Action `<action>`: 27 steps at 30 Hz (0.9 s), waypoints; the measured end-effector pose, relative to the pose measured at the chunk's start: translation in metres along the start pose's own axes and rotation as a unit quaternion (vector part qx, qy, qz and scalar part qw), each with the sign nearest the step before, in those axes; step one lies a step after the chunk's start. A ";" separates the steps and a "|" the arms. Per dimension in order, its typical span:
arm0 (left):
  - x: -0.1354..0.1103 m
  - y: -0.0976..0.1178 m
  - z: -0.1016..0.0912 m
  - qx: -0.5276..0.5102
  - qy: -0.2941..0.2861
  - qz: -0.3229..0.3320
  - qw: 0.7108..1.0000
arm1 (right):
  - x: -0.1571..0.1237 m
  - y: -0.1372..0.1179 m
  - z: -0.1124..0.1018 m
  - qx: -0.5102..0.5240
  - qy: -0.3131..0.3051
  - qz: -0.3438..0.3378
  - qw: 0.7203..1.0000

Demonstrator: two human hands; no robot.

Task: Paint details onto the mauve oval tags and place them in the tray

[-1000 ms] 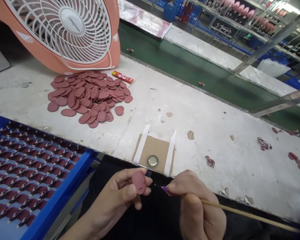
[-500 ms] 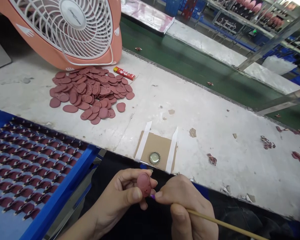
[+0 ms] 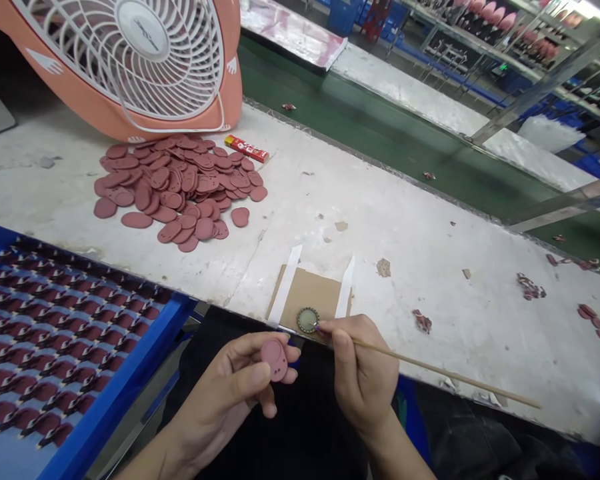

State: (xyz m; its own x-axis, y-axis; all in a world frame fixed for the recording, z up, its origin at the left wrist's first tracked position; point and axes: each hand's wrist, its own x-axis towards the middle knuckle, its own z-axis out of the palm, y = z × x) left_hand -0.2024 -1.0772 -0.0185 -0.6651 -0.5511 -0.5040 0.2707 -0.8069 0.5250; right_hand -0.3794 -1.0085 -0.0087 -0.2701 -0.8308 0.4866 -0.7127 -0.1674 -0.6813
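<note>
Between the thumb and fingers of my left hand (image 3: pixel 240 380) is a flat reddish-brown oval piece (image 3: pixel 274 361) with small dark holes near its lower edge. My right hand (image 3: pixel 365 373) is closed around a thin wooden stick (image 3: pixel 445 375), whose long end points off to the right. The stick's tip is at a bottle cap (image 3: pixel 308 320) that lies upturned with something pale inside. Under the cap is a piece of brown cardboard (image 3: pixel 313 291), held at both sides by white tape strips at the table's front edge.
A large pile of similar reddish pieces (image 3: pixel 180 187) lies at the left, below an orange fan (image 3: pixel 100 110). Beside it is a red lighter (image 3: pixel 247 148). A blue tray (image 3: pixel 125 373) of small figures stands front left. Scraps (image 3: pixel 423 321) dot the white table; a green belt (image 3: pixel 370 127) runs behind.
My right hand has moved up from the oval piece to the bottle cap, bringing the stick's tip there. My left hand, still holding the piece, has shifted slightly left.
</note>
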 end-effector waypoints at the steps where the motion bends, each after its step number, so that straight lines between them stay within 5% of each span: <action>1: 0.001 0.000 0.000 0.001 0.000 0.000 1.000 | 0.001 0.003 0.002 -0.002 -0.002 -0.001 1.000; 7: 0.001 0.000 0.000 -0.004 0.001 0.002 1.000 | 0.000 -0.002 -0.001 0.012 -0.001 0.013 1.000; 14: 0.001 -0.001 0.004 -0.008 -0.016 0.003 1.000 | -0.001 -0.034 -0.010 0.172 0.015 0.010 0.985; 27: -0.001 -0.002 0.007 -0.005 -0.026 0.013 1.000 | 0.001 -0.043 -0.007 0.173 -0.045 0.013 0.984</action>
State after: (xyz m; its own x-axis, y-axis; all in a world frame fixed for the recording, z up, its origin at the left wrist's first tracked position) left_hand -0.2072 -1.0739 -0.0141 -0.6932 -0.5598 -0.4539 0.2942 -0.7947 0.5309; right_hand -0.3532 -0.9981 0.0247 -0.2155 -0.8788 0.4258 -0.4397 -0.3020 -0.8459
